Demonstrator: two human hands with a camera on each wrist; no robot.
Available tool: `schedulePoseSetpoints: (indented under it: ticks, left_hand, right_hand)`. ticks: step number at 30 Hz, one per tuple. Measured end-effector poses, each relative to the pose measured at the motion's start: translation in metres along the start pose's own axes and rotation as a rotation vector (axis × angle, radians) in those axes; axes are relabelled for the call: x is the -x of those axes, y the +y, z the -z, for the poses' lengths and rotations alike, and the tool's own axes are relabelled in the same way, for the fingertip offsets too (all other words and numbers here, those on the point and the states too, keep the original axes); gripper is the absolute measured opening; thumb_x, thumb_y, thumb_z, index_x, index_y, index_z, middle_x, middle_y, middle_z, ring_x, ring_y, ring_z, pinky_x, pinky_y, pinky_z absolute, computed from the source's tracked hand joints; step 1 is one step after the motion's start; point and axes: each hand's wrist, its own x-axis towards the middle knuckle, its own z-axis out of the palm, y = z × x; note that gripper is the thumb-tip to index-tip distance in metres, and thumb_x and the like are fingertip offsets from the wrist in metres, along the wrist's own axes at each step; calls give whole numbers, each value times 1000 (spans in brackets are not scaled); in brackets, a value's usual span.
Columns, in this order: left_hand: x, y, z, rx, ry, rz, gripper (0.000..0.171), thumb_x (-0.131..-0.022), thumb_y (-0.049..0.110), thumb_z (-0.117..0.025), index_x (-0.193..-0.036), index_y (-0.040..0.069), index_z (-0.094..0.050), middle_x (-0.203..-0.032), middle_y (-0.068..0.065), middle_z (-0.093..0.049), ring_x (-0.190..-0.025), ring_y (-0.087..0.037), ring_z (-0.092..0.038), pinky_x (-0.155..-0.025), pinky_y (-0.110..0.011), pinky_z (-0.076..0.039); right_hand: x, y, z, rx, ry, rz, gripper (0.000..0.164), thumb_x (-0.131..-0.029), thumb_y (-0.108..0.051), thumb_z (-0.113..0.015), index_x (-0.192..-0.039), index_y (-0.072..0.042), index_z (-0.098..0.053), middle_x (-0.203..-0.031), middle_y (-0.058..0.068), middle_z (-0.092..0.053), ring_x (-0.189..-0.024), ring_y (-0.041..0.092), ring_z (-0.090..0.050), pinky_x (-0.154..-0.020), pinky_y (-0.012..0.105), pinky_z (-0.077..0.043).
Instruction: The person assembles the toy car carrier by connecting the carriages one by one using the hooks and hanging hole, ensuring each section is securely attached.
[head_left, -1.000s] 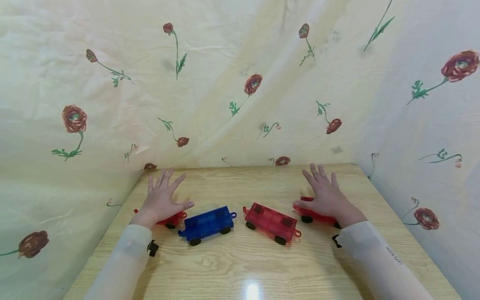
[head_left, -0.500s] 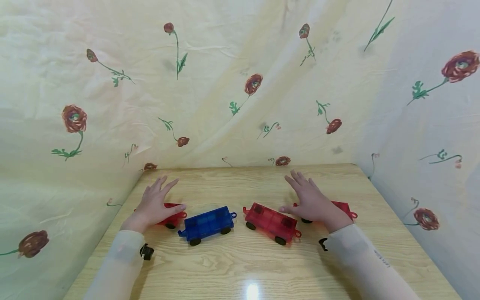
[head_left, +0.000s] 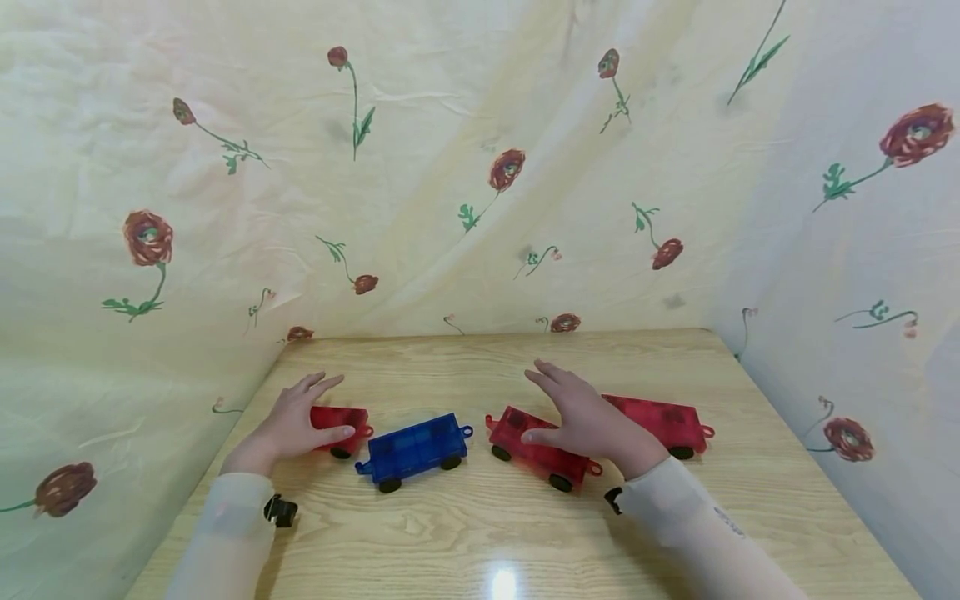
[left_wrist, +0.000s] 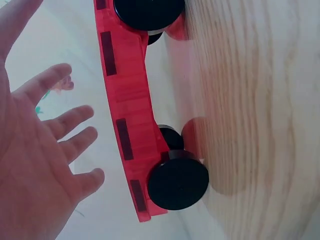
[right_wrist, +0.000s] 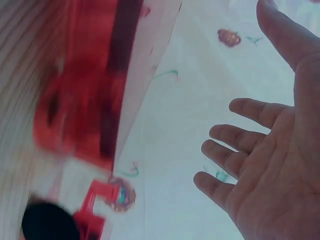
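On wooden table [head_left: 420, 542], leftmost red wagon [head_left: 342, 419] partly hidden by left hand [head_left: 287, 427], spread, holding nothing; right hand [head_left: 592, 423], also spread and empty, covers parts of middle red wagon [head_left: 542, 457] and rightmost red wagon [head_left: 667, 423].

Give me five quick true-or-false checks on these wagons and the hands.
1. The blue wagon stands between the leftmost red wagon and the middle red wagon. True.
2. The blue wagon is coupled to the middle red wagon. False: a gap separates them.
3. Each hand holds a wagon. False: the left hand and right hand hold nothing.
4. In the head view, the right hand partly hides the middle red wagon. True.
5. Only two wagons are red. False: three are, counting the rightmost red wagon.
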Motion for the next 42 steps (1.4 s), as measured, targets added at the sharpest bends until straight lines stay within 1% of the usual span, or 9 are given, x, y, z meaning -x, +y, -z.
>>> schedulePoseSetpoints:
  ticks: [7, 11, 15, 22, 28, 31, 34, 36, 42]
  left_hand:
    - [6, -2, -5, 37, -43, 4, 101, -74, 55, -92, -157, 18, -48, -162, -25, -35, -152, -53, -17, -112, -82, -15]
    - [8, -2, -8, 45, -52, -27, 103, -69, 46, -98, -155, 14, -51, -160, -26, -38, -150, -53, -22, -115, -79, -9]
    - [9, -2, -9, 36, -59, -52, 102, -66, 38, -102, -152, 12, -54, -160, -26, -39, -148, -53, -28, -116, -78, -8]
    - [11, 6, -7, 23, -92, -64, 99, -67, 33, -102, -151, 10, -55, -156, -24, -47, -148, -52, -30, -117, -77, -10]
    - [14, 8, -10, 29, -85, -64, 94, -69, 29, -101, -149, 9, -56, -154, -20, -51, -149, -51, -32, -117, -76, -10]
    - [15, 8, -13, 33, -73, -50, 90, -72, 27, -99, -149, 9, -56, -155, -21, -50, -145, -52, -36, -115, -74, -25]
    - [16, 9, -16, 37, -58, -24, 84, -77, 22, -97, -149, 11, -56, -154, -22, -50, -140, -52, -42, -104, -69, -45]
    - [16, 9, -18, 39, -46, -6, 80, -79, 20, -95, -149, 13, -57, -152, -20, -52, -136, -50, -46, -96, -66, -53]
    - [16, 9, -23, 34, 4, 16, 75, -79, 20, -95, -146, 15, -62, -144, -15, -60, -129, -44, -53, -101, -67, -49]
  right_hand:
    - [-12, -24, -13, -10, -57, 3, 98, -87, -57, -82, -164, -17, -37, -172, 9, -25, -154, 40, -29, -118, 61, -34]
    - [-20, -36, -22, -25, -76, 34, 94, -88, -51, -84, -163, -16, -40, -171, 8, -27, -153, 38, -31, -119, 58, -34]
    - [-28, -46, -33, -29, -93, 77, 92, -89, -49, -84, -162, -15, -41, -171, 9, -29, -153, 37, -32, -120, 57, -33]
    - [-38, -59, -49, -47, -137, 108, 88, -89, -46, -84, -161, -14, -43, -171, 8, -28, -152, 36, -34, -119, 57, -33]
    - [-44, -67, -62, -54, -161, 140, 84, -90, -44, -84, -160, -16, -46, -170, 6, -30, -153, 32, -35, -119, 52, -36]
    - [-45, -69, -66, -49, -164, 157, 81, -91, -42, -83, -159, -15, -47, -169, 8, -32, -153, 31, -34, -120, 52, -35]
    - [-46, -71, -69, -27, -160, 171, 78, -92, -42, -82, -157, -15, -49, -168, 9, -34, -152, 30, -36, -120, 51, -35]
    - [-45, -71, -71, -17, -160, 173, 75, -93, -41, -82, -156, -14, -51, -167, 9, -36, -151, 30, -38, -119, 50, -37]
    - [-46, -71, -75, 35, -150, 181, 64, -95, -38, -81, -150, -14, -58, -163, 7, -44, -145, 28, -47, -116, 47, -41]
